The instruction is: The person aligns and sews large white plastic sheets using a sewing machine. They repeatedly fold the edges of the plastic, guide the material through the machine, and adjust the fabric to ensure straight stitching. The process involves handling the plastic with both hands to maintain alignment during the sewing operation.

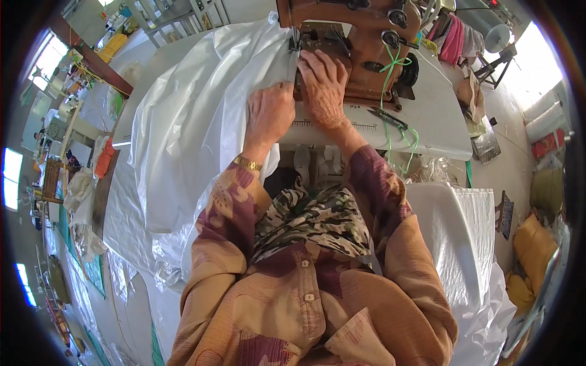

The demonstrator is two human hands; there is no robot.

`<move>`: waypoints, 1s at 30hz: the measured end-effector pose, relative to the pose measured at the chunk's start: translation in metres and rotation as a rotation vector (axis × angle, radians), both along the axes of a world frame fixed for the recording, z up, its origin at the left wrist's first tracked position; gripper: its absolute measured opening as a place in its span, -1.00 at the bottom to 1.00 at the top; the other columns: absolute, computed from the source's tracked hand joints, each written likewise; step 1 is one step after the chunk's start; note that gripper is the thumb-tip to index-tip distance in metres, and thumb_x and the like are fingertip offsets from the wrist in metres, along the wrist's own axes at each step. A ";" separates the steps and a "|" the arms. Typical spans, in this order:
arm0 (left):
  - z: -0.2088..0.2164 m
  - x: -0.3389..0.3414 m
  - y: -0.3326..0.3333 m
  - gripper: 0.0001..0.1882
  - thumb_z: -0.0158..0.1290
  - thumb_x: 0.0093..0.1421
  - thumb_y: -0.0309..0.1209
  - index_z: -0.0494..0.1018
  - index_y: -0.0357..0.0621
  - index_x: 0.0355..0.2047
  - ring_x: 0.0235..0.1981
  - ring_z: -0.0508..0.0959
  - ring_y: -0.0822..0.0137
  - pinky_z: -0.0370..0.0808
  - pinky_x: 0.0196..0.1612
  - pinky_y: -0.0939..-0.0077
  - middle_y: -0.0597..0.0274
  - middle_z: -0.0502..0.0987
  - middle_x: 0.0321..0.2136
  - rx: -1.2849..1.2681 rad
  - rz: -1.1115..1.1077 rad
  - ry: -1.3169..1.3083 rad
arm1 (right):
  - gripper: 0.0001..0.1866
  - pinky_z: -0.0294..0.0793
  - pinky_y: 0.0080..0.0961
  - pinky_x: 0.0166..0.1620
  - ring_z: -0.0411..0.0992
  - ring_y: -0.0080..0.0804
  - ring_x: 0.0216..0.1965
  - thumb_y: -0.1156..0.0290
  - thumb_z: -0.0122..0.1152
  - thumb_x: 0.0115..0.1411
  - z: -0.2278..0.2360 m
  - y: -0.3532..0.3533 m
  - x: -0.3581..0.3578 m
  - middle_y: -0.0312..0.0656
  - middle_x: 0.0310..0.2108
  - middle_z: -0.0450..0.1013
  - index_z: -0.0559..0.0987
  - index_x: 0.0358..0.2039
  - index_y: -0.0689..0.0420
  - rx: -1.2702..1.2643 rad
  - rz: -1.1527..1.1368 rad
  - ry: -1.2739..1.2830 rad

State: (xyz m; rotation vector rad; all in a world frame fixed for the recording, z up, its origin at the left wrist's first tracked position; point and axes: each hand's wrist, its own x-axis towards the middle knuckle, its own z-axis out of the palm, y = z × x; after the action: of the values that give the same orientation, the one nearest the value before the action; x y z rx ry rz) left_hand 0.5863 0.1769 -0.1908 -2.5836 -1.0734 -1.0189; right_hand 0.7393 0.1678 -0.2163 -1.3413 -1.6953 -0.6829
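1. Location: the white sheet lies over the tabletop, left of the brown sewing machine, its right edge reaching the presser foot.
2. Left hand: curled closed on that edge. Right hand: palm down, fingers extended; whether it pinches anything cannot be told.
3. Handling, judged by sheen and folds: light, pliable, probably slippery; overhanging bulk may drag.
4. Advised hold: flat along the edge, fingertips clear of the presser foot.

The sheeting is glossy plastic, the sewing machine metal.
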 end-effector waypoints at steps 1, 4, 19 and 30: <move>0.001 0.007 0.008 -0.89 0.01 0.09 -0.49 0.48 -0.20 -0.36 -0.42 0.59 -0.07 0.49 -0.34 0.07 0.00 0.59 -0.45 0.002 0.010 -0.018 | -0.45 0.02 0.05 0.28 0.18 -0.23 0.26 0.38 0.21 0.08 -0.002 0.005 0.003 -0.33 0.18 0.32 0.40 0.14 0.02 -0.023 -0.019 -0.058; 0.006 0.021 0.023 -0.86 0.01 0.09 -0.48 0.49 -0.18 -0.33 -0.41 0.59 -0.09 0.47 -0.32 0.03 -0.02 0.59 -0.47 -0.038 0.040 -0.063 | -0.45 -0.01 0.03 0.30 0.18 -0.27 0.27 0.40 0.20 0.10 -0.001 0.008 0.007 -0.34 0.18 0.33 0.39 0.15 0.02 -0.081 -0.019 -0.085; -0.022 0.003 -0.032 -0.71 0.03 0.14 -0.53 0.54 -0.21 -0.11 -0.43 0.59 -0.05 0.52 -0.35 0.14 -0.01 0.59 -0.40 -0.167 0.018 -0.199 | -0.47 0.02 -0.08 0.29 0.26 -0.24 0.23 0.51 0.18 0.05 -0.003 0.004 0.013 -0.31 0.16 0.37 0.42 0.10 0.06 -0.081 0.065 -0.017; -0.006 0.023 0.020 -0.87 0.01 0.13 -0.55 0.46 -0.23 -0.27 -0.40 0.58 -0.06 0.52 -0.34 0.12 0.02 0.53 -0.42 -0.045 -0.028 -0.207 | -0.51 0.09 -0.07 0.23 0.27 -0.24 0.17 0.46 0.18 0.07 -0.001 0.010 0.007 -0.31 0.10 0.37 0.41 0.07 0.06 -0.041 0.025 -0.025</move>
State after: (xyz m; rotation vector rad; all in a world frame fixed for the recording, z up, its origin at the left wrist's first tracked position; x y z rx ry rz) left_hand 0.6097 0.1970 -0.1972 -2.5791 -1.1212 -1.3079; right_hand 0.7463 0.1774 -0.2170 -1.3431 -1.7518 -0.6564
